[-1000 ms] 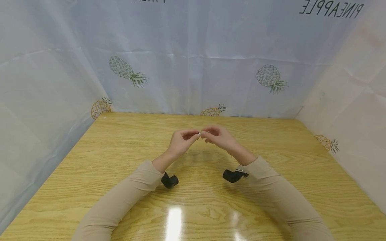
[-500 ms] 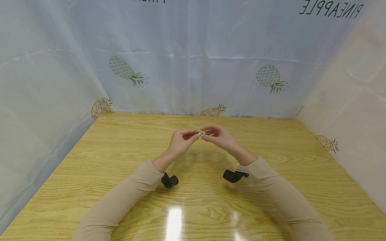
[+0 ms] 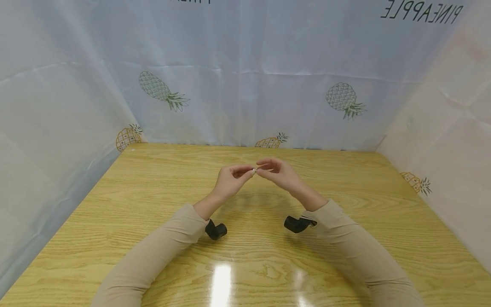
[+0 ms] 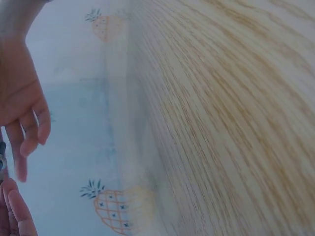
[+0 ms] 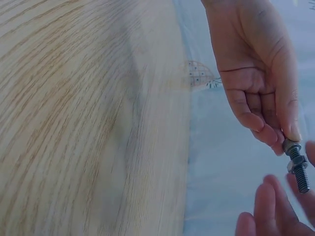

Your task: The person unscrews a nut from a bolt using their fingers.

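My left hand (image 3: 229, 181) pinches the head of a small metal bolt (image 5: 302, 183) between thumb and fingertips, above the table's middle. A hex nut (image 5: 297, 164) sits partway along the threaded shank. In the right wrist view the bolt slants down to the right, its threaded end free. My right hand (image 3: 281, 174) is at that threaded end, thumb and fingers parted around the nut and shank. Its fingers (image 5: 266, 206) show beneath the bolt, and nut and threads stay visible between them. In the left wrist view both hands sit at the left edge, with little of the bolt showing.
The wooden table (image 3: 245, 251) spreads below both hands. A pale curtain (image 3: 245, 94) printed with pineapples encloses its back and sides. Black wrist-camera mounts (image 3: 296, 224) stick out under the beige sleeves (image 3: 157, 256).
A second ago my right fingertips were closed at the bolt; half a second ago they stood apart, with its shank showing. Now they are closer together again. My left hand has stayed still.
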`<state>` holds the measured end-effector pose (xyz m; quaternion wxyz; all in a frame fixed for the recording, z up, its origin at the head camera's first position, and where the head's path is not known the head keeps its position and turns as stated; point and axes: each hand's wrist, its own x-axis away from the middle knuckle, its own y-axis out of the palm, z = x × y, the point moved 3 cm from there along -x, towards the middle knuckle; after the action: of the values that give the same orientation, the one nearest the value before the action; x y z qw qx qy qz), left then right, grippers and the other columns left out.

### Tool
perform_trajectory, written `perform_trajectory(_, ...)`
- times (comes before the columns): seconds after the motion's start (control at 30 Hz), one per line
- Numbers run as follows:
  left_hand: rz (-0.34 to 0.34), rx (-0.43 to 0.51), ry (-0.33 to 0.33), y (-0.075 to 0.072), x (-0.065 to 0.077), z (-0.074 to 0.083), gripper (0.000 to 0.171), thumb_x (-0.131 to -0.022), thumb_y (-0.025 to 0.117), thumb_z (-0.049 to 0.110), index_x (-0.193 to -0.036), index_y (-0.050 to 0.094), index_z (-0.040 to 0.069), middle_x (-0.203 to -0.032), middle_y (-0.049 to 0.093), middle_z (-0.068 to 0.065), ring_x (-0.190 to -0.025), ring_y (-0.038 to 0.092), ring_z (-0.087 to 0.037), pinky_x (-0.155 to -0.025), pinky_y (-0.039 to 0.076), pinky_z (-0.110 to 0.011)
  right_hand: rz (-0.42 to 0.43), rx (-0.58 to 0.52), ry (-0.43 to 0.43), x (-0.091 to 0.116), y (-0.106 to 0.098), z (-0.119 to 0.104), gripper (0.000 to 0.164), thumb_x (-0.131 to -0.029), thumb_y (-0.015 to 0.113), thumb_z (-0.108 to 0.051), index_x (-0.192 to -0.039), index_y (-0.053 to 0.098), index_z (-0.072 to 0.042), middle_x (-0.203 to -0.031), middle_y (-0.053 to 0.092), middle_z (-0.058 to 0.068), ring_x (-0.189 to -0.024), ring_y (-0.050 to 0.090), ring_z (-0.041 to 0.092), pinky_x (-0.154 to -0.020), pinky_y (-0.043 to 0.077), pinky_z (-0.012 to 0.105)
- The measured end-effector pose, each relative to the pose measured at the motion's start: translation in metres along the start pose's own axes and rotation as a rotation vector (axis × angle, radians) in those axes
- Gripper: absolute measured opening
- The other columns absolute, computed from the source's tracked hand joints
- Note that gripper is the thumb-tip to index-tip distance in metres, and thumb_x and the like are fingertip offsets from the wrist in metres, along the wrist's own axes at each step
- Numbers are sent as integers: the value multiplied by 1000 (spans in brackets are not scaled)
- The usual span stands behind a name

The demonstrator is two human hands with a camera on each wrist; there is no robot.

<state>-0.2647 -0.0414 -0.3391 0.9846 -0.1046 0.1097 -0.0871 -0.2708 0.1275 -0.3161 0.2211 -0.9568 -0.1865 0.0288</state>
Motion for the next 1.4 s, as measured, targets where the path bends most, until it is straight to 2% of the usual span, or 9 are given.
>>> perform_trajectory(0.17,-1,-11,2,0,0,0,29,-90,64,21,-113,67,5,-113,68,-15,-102,65,-26,-86,55,-33,-30,12,50,1,1,-2,42,-98,48,-35,-128,55,-7,-116,64,18,-110,57,39,-99,46,48)
perform_trajectory(0.33,2,-4,6,0,0,0,28,-90,63,19,-113,67,5,-112,68,-15,-102,65,-26,-86,55,-31,-18,15,-2,2,1,-3,35,-95,56,-23,-126,55,-7,-124,59,17,-115,55,36,-98,47,47)
perform_trajectory(0.43,0,1,8,0,0,0,28,-90,63,18,-114,67,4,-113,67,-16,-102,65,-26,-86,55,-31,-7,27,-27,2,1,-3,39,-92,60,-22,-128,53,-10,-128,56,16,-115,55,35,-98,47,47)
perform_trajectory(0.57,-4,-6,1,0,0,1,29,-90,63,21,-115,66,5,-114,67,-15,-103,65,-25,-87,55,-32,-18,23,20,0,1,-1,41,-95,53,-33,-130,54,-11,-121,61,17,-111,57,37,-98,47,49)
perform_trajectory(0.67,-5,-13,-4,0,0,2,29,-90,63,22,-114,67,6,-113,67,-14,-103,65,-25,-86,55,-32,-27,29,42,-1,2,-1,41,-98,48,-35,-126,57,-7,-113,64,19,-108,57,39,-97,47,48)
perform_trajectory(0.83,-3,-3,1,0,0,0,29,-90,63,19,-115,66,4,-114,67,-15,-103,65,-26,-87,55,-32,2,68,-5,1,2,-4,33,-94,56,-23,-124,58,-8,-122,60,17,-110,57,36,-95,48,50)
perform_trajectory(0.97,-5,2,-1,0,0,-1,30,-90,63,19,-116,65,3,-114,67,-15,-104,64,-26,-88,55,-32,10,52,-7,2,2,-4,40,-92,61,-23,-129,53,-11,-129,56,16,-112,56,35,-97,47,51)
perform_trajectory(1.17,-1,-3,-10,0,0,1,29,-90,63,21,-114,67,5,-114,67,-14,-104,64,-25,-87,55,-33,-10,13,40,0,1,-1,41,-98,49,-34,-127,56,-6,-117,64,20,-110,57,40,-98,46,49)
perform_trajectory(1.4,3,11,-20,0,0,0,29,-90,64,20,-114,67,5,-113,67,-15,-103,65,-25,-88,55,-31,14,10,-15,0,0,0,33,-93,59,-18,-122,57,-5,-124,58,17,-113,56,34,-98,47,48)
